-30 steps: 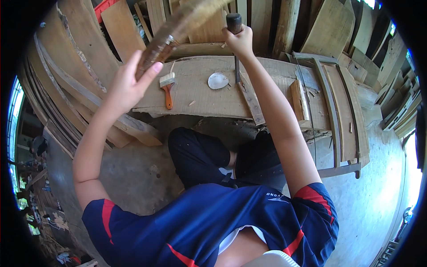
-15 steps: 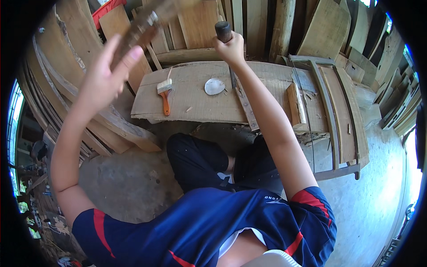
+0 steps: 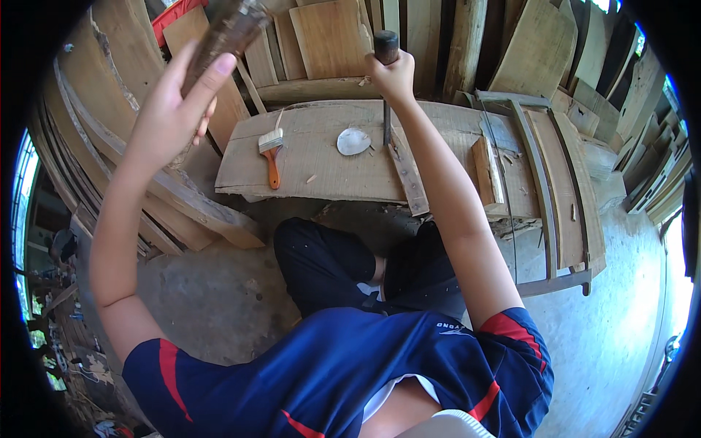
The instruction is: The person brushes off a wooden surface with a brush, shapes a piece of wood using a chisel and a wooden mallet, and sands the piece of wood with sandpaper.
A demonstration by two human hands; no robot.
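My left hand (image 3: 162,120) is raised at the left, wrapped round a rough, bark-brown wooden club (image 3: 228,45) that slants up toward the top edge. Over the far side of the workbench plank (image 3: 314,157), my right hand (image 3: 394,77) grips a chisel (image 3: 386,123) by its dark round handle. The chisel stands nearly upright, blade down, at the far end of a narrow wooden strip (image 3: 409,179) with holes along it. Whether its edge touches the strip is too small to tell. The club is well apart from the chisel handle.
On the plank lie a paintbrush (image 3: 272,164) with an orange handle, a pale round disc (image 3: 353,141) and small wood chips. A wood block (image 3: 487,171) and a frame saw (image 3: 537,182) are on the right. Boards (image 3: 328,40) lean behind; my crossed legs (image 3: 321,255) are below the bench.
My right hand and the chisel have shifted slightly right, and the chisel stands more upright. The club, blurred before, shows sharper, while my left hand has moved slightly left.
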